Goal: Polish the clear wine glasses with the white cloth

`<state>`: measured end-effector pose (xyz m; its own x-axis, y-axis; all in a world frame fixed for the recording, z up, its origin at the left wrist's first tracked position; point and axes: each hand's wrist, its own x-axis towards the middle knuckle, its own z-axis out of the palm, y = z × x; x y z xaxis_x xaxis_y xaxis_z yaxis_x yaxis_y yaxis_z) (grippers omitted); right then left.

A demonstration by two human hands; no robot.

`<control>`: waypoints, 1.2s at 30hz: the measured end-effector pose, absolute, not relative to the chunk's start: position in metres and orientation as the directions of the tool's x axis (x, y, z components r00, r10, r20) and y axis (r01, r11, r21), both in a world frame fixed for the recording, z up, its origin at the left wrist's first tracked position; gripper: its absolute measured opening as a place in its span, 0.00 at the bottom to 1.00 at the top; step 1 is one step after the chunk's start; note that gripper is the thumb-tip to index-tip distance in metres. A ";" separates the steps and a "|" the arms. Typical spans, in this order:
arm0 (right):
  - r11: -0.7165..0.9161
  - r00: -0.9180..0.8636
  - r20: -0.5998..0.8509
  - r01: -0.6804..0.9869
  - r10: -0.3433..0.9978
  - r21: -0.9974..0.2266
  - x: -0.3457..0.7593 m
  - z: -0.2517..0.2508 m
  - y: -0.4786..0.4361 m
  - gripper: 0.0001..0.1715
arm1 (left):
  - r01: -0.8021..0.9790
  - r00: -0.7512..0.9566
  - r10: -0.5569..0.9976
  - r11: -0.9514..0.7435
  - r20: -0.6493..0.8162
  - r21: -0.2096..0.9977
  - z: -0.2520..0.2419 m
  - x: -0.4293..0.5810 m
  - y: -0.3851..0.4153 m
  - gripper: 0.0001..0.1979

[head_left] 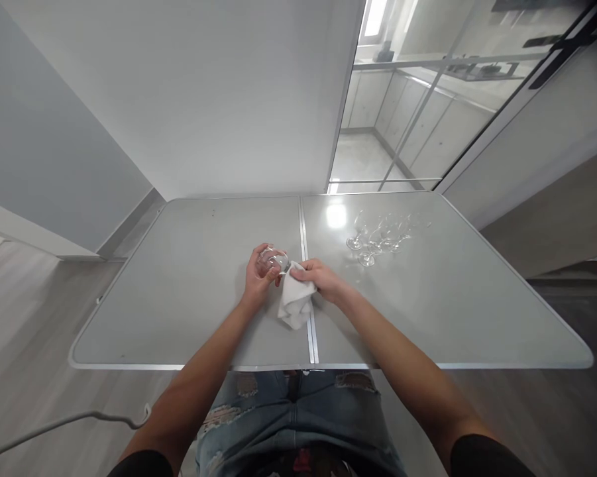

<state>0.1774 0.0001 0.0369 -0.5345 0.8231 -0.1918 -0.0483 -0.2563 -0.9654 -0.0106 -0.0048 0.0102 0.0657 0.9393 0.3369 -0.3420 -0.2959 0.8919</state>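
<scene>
My left hand (258, 275) is wrapped round the bowl of a clear wine glass (272, 260), held on its side above the middle of the grey table (189, 291). My right hand (317, 276) pinches a white cloth (294, 303) against the glass's open end. The cloth hangs down from my fingers towards the table's centre seam. Both hands are closed and almost touch each other.
Several clear wine glasses (378, 235) stand grouped on the table's right half, beyond my right hand. A white wall rises behind the table, with a glass door (417, 106) at the back right. A white cable (64, 424) lies on the floor at the lower left.
</scene>
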 end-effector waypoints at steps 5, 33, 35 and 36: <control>-0.481 -0.572 -0.298 -0.197 0.764 -0.854 0.188 0.036 0.004 0.22 | -0.321 0.141 0.933 -0.272 0.330 0.907 0.017 -0.008 -0.008 0.34; 0.060 -0.457 -0.037 0.196 0.889 -0.979 0.178 0.019 0.004 0.21 | -0.350 0.186 0.928 -0.246 0.324 0.904 0.004 -0.013 -0.001 0.34; 0.291 -0.326 0.141 0.475 0.935 -0.831 0.174 0.019 0.001 0.15 | -0.320 0.164 0.934 -0.254 0.317 0.913 0.002 -0.013 0.000 0.33; 0.338 -0.281 0.209 0.574 0.937 -0.745 0.172 0.019 0.000 0.12 | -0.314 0.164 0.936 -0.251 0.313 0.916 0.002 -0.014 0.001 0.33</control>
